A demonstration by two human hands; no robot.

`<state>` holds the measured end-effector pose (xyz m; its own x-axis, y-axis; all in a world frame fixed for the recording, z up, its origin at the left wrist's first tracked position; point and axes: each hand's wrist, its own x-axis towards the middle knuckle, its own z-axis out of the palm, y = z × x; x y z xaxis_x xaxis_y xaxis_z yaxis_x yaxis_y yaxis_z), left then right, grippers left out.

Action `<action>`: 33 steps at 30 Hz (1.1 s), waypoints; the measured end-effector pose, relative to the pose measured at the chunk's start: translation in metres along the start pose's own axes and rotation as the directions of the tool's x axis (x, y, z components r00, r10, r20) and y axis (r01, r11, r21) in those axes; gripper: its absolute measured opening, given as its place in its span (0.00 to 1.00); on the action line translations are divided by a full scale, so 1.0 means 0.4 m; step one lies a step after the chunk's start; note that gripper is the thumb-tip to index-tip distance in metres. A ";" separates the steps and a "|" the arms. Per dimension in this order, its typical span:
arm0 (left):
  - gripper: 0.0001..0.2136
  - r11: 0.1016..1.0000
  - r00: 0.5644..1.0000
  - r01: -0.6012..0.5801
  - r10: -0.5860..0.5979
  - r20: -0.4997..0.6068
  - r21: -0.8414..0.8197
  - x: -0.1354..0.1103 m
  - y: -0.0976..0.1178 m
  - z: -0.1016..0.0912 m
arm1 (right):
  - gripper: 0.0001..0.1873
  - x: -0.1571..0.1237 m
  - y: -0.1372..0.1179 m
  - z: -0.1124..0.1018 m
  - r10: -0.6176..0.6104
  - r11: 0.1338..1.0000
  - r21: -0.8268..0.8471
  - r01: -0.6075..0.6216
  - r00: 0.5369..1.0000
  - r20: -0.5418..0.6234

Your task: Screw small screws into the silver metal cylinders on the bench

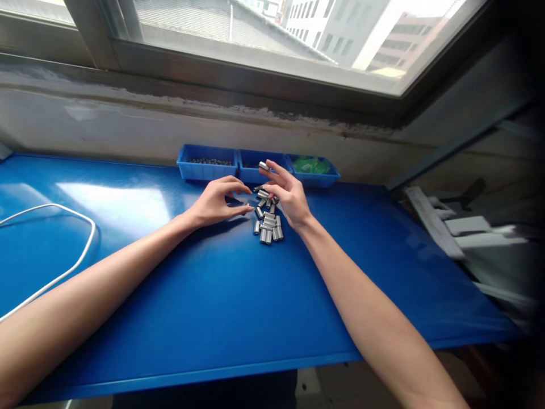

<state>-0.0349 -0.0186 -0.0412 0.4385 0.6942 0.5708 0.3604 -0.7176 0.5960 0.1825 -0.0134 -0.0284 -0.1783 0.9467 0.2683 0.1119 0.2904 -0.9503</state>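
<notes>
A heap of several short silver metal cylinders lies on the blue table between my hands. My right hand hovers over the far side of the heap. It pinches one metal cylinder at its raised fingertips, and its other fingers are spread. My left hand rests just left of the heap with its fingers curled. Its thumb and forefinger are pinched together beside the nearest cylinders, and what they hold, if anything, is too small to name.
Three blue bins stand in a row by the wall: the left bin holds small dark parts, the middle bin is behind my right hand, and the right bin holds green pieces. A white cable loops at the left. Grey metal bars lie off the table's right end.
</notes>
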 end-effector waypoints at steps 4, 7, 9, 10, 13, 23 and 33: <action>0.12 0.992 0.989 -0.077 0.064 0.136 0.096 -0.004 0.000 0.001 | 0.41 0.008 0.013 -0.005 0.006 1.000 -0.025 -0.007 1.000 -0.024; 0.11 0.993 0.990 -0.081 0.070 0.121 0.081 -0.006 -0.003 0.003 | 0.43 0.009 0.017 -0.003 -0.012 1.000 -0.027 0.011 1.000 -0.029; 0.10 0.996 0.994 -0.056 0.050 0.102 0.063 -0.006 -0.004 0.004 | 0.41 0.007 0.015 -0.002 -0.032 0.999 -0.029 0.031 0.999 -0.031; 0.10 0.998 0.995 -0.036 0.031 0.093 0.053 -0.006 -0.005 0.005 | 0.40 0.006 0.014 -0.002 -0.041 0.999 -0.030 0.040 0.999 -0.031; 0.12 0.999 0.998 0.019 -0.021 0.066 0.027 -0.005 -0.008 0.006 | 0.34 0.002 0.008 -0.003 -0.055 0.998 -0.040 0.054 0.998 -0.031; 0.12 0.993 0.999 0.006 -0.012 0.046 0.121 -0.005 -0.005 0.006 | 0.22 -0.006 -0.002 0.004 -0.047 0.998 -0.044 0.046 0.999 -0.019; 0.23 0.916 0.950 0.220 -0.280 -0.141 -0.336 0.000 0.000 -0.003 | 0.20 -0.023 -0.029 0.021 -0.003 0.997 -0.073 0.009 0.997 0.080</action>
<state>-0.0358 -0.0186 -0.0405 0.2000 0.8679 0.4548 0.1496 -0.4858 0.8612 0.1746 -0.0269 -0.0211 -0.2561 0.9316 0.2579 0.1814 0.3084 -0.9338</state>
